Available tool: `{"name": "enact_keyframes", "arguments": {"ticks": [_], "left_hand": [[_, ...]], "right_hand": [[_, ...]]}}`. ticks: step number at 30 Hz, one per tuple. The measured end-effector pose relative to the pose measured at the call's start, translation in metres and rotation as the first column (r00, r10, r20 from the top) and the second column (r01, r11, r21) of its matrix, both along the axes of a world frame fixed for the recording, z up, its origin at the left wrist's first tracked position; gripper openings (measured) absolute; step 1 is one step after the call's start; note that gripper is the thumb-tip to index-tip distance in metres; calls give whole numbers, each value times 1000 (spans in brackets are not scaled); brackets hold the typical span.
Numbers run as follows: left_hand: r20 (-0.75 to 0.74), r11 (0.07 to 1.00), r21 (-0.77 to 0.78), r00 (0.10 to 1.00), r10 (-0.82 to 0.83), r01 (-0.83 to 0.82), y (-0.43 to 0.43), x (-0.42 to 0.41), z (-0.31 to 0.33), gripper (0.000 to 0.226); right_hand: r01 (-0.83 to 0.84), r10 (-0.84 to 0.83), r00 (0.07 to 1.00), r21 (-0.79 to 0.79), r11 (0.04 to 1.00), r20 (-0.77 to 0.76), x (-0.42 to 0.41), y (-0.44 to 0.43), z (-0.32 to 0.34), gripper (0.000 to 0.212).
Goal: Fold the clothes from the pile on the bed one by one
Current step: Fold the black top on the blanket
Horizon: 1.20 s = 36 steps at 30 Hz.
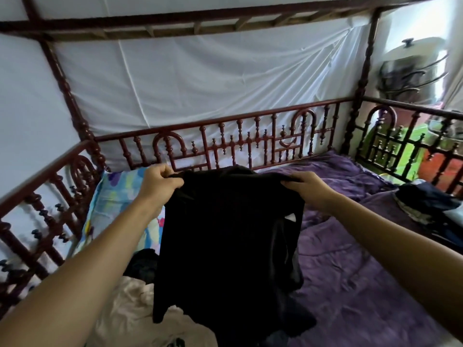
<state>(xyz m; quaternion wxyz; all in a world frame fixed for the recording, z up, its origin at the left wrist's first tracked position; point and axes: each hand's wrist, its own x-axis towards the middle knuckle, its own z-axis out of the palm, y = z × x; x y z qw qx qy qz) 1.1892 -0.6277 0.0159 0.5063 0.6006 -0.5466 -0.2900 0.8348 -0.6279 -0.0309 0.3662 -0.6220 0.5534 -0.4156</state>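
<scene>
A black garment [225, 241] hangs in the air in front of me, held up by its top edge above the bed. My left hand [160, 181] grips its upper left corner with curled fingers. My right hand [307, 185] pinches the upper right corner. The cloth hangs down loosely, its lower end reaching the pile of clothes [140, 306] at the bottom left, where pale cream and white pieces and a dark one lie crumpled. A purple cover [350, 271] spreads over the bed.
A carved dark red wooden railing [225, 141] runs round the bed, with white cloth behind it. A colourful patterned pillow [112, 196] lies at the left. More dark and light clothes [431, 209] lie at the right edge.
</scene>
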Motion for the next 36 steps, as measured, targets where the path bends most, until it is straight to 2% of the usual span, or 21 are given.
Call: {"name": "enact_keyframes", "arguments": {"ticks": [2,5,6,8,9,10,11,13,14,16,18,20,22,23,25,26,28,30,31,34,36], "left_hand": [[-140,997,20,988,-71,75,4,-10,-11,31],[-156,937,69,932,-328,341,12,-33,-13,31],[-131,884,114,889,-439,453,13,-39,-13,43],[-69,749,248,783,-618,614,13,-52,-14,82],[-85,685,311,737,-671,659,13,-59,-16,101],[-121,621,354,693,-711,699,15,-67,-21,110],[-161,562,368,646,-747,741,17,-76,-27,106],[-212,485,350,572,-792,801,24,-99,-42,65],[-221,505,322,582,-782,801,29,-112,-46,42],[-244,629,251,677,-695,736,34,-130,-45,19],[-242,751,162,764,-599,640,32,-143,-29,15],[-214,800,57,790,-574,597,31,-156,-4,13],[-205,813,-71,790,-578,577,32,-171,22,11],[-215,818,-127,790,-574,560,32,-178,35,14],[-239,843,-194,809,-537,502,26,-188,56,15],[-249,851,-216,816,-522,478,20,-188,65,14],[-224,837,-227,810,-542,497,7,-181,75,16],[-140,820,-142,809,-571,555,-5,-172,69,24],[-65,827,-68,824,-563,559,-9,-169,61,26],[192,902,90,881,-433,423,-25,-163,25,21],[177,956,68,940,-293,285,-41,-157,1,16]], "right_hand": [[-31,31,998,4,1000,51,12,-2,8,15],[-73,73,996,-3,997,51,28,-3,22,16],[-92,92,995,-5,996,40,31,-2,27,15],[-152,152,988,-9,988,5,36,4,35,17],[-184,184,983,-11,983,-10,37,8,39,18],[-222,221,975,-18,975,-29,38,15,44,17],[-263,262,964,-24,964,-52,38,22,49,14],[-324,320,942,-22,946,-99,34,36,58,12],[-334,330,937,-18,942,-116,30,43,62,11],[-304,298,943,-19,952,-151,14,54,66,10],[-225,203,941,-54,973,-271,-10,65,60,25],[-69,42,874,-39,997,-484,-34,69,38,48],[124,-96,742,-5,992,-664,-51,70,5,47],[182,-114,721,28,983,-684,-58,68,-13,38],[212,-97,774,111,971,-626,-74,63,-46,14],[210,-96,837,155,965,-539,-84,62,-58,18],[239,-191,957,220,946,-219,-107,63,-73,35],[295,-315,948,254,921,41,-134,62,-73,36],[314,-351,929,249,916,120,-147,60,-67,32],[341,-363,911,134,930,199,-176,52,-48,24],[252,-257,952,51,966,167,-179,54,-39,11]]}}
